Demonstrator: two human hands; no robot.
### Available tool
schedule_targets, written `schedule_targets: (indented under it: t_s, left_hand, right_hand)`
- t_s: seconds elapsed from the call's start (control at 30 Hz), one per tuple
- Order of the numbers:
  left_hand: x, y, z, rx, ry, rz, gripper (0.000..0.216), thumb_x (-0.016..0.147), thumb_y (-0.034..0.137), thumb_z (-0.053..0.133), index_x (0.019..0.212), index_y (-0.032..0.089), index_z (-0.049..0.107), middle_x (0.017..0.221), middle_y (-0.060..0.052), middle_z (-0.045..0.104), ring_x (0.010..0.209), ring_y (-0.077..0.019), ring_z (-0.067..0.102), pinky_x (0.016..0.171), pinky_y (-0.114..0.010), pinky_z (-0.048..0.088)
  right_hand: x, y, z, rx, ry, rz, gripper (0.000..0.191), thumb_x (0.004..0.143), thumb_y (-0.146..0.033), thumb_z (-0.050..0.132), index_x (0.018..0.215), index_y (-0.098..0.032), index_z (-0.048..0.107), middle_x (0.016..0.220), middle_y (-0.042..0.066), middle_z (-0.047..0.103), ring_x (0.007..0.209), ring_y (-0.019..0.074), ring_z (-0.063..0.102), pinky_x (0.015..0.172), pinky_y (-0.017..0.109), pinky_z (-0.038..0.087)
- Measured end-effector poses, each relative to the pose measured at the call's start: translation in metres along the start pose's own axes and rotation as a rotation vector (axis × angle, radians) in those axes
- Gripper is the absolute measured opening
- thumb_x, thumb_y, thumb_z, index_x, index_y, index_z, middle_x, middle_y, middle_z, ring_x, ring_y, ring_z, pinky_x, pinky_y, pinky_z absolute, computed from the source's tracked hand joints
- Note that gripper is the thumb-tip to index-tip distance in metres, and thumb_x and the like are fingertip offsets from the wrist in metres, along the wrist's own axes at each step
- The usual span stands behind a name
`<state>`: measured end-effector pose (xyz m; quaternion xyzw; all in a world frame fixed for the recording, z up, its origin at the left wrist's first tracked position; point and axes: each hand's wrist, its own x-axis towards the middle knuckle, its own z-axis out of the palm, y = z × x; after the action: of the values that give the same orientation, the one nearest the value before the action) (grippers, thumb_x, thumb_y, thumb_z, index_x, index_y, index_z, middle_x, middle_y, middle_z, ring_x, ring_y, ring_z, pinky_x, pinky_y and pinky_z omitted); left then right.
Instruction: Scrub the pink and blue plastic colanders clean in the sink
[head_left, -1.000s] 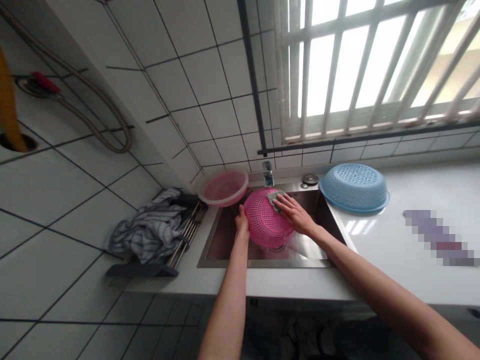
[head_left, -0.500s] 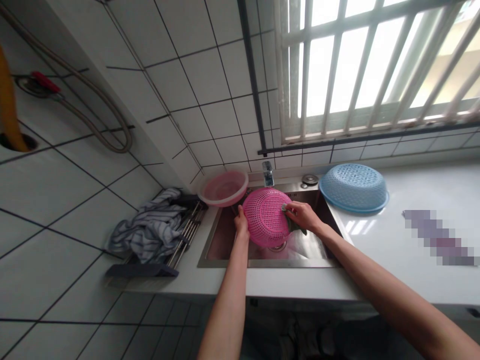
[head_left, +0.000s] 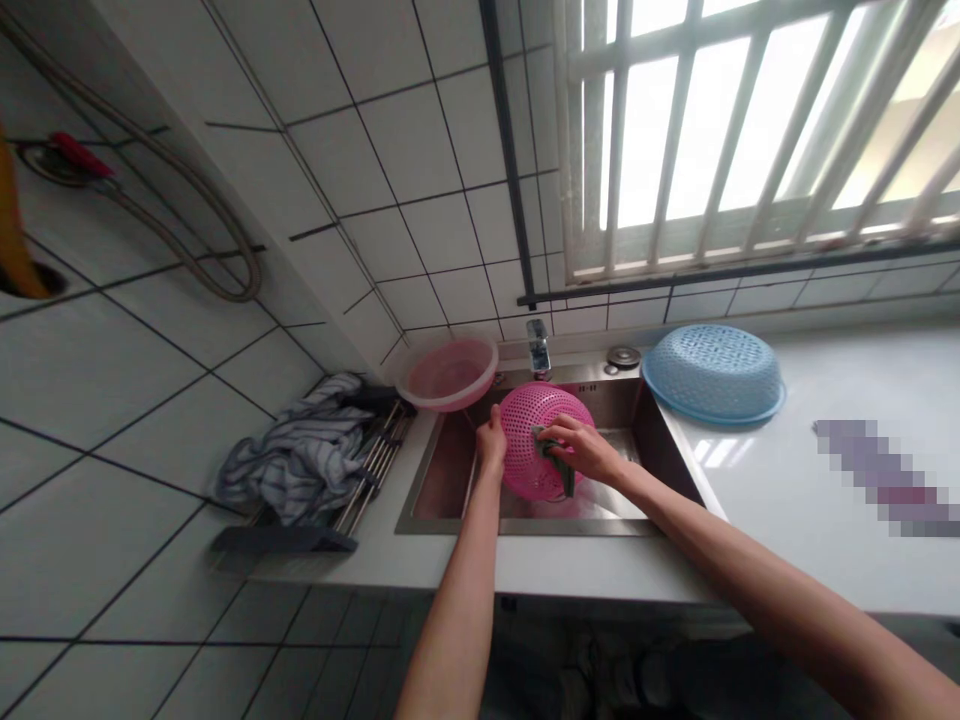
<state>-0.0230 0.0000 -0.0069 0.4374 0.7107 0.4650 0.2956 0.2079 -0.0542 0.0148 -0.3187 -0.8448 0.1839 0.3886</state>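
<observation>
A bright pink perforated colander [head_left: 529,425] is held upside down over the steel sink [head_left: 442,480]. My left hand [head_left: 491,440] grips its left rim, fingers closed round the edge. My right hand [head_left: 577,447] is closed on a dark green scouring cloth [head_left: 556,462] and presses it against the front of the colander's outer side. The tap [head_left: 537,348] stands just behind the colander.
A pale pink basin [head_left: 448,372] sits at the sink's back left corner. A blue colander [head_left: 714,373] lies upside down on the white counter [head_left: 795,470] to the right. A striped cloth [head_left: 300,455] lies over a dish rack [head_left: 367,465] on the left.
My right hand has slid the cloth from the colander's top right side down to its front middle. The colander has tipped and shifted slightly; the left hand keeps its hold.
</observation>
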Motion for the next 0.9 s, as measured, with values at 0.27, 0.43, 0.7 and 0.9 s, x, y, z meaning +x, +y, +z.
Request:
schedule_targets:
  t_s: [0.27, 0.43, 0.7, 0.9]
  left_hand:
    - [-0.004, -0.001, 0.003, -0.177, -0.022, -0.052, 0.077, 0.084, 0.086, 0.052, 0.075, 0.012, 0.073, 0.068, -0.013, 0.070, 0.071, -0.0240, 0.066, 0.060, -0.029, 0.044]
    - [-0.005, -0.003, 0.001, -0.278, -0.002, -0.114, 0.085, 0.073, 0.094, 0.056, 0.078, 0.011, 0.072, 0.078, -0.014, 0.072, 0.069, -0.0211, 0.065, 0.058, -0.028, 0.043]
    - [-0.005, -0.003, -0.001, -0.227, 0.029, -0.108, 0.088, 0.076, 0.094, 0.051, 0.079, 0.009, 0.074, 0.080, -0.017, 0.074, 0.073, -0.0249, 0.068, 0.061, -0.031, 0.045]
    - [-0.003, -0.001, 0.003, -0.057, 0.021, -0.038, 0.076, 0.088, 0.082, 0.048, 0.078, 0.013, 0.076, 0.074, -0.017, 0.073, 0.080, -0.0294, 0.072, 0.062, -0.031, 0.047]
  right_hand:
    - [0.002, 0.039, -0.023, -0.207, 0.245, 0.369, 0.024, 0.090, -0.012, 0.059, 0.104, -0.023, 0.075, 0.103, 0.005, 0.073, 0.081, 0.0176, 0.067, 0.074, 0.026, 0.046]
    - [-0.009, 0.044, -0.044, -0.223, 0.082, 0.507, 0.014, 0.081, -0.016, 0.069, 0.092, -0.023, 0.075, 0.080, 0.000, 0.073, 0.071, 0.0159, 0.065, 0.064, 0.024, 0.039]
    - [-0.010, 0.021, -0.041, 0.161, -0.275, 0.349, 0.008, 0.077, -0.011, 0.066, 0.078, -0.018, 0.070, 0.067, -0.001, 0.069, 0.060, 0.0126, 0.061, 0.058, 0.021, 0.040]
    - [0.002, -0.004, -0.013, 0.331, -0.132, 0.194, 0.022, 0.083, -0.014, 0.068, 0.103, -0.019, 0.077, 0.090, 0.003, 0.075, 0.074, 0.0146, 0.067, 0.067, 0.023, 0.052]
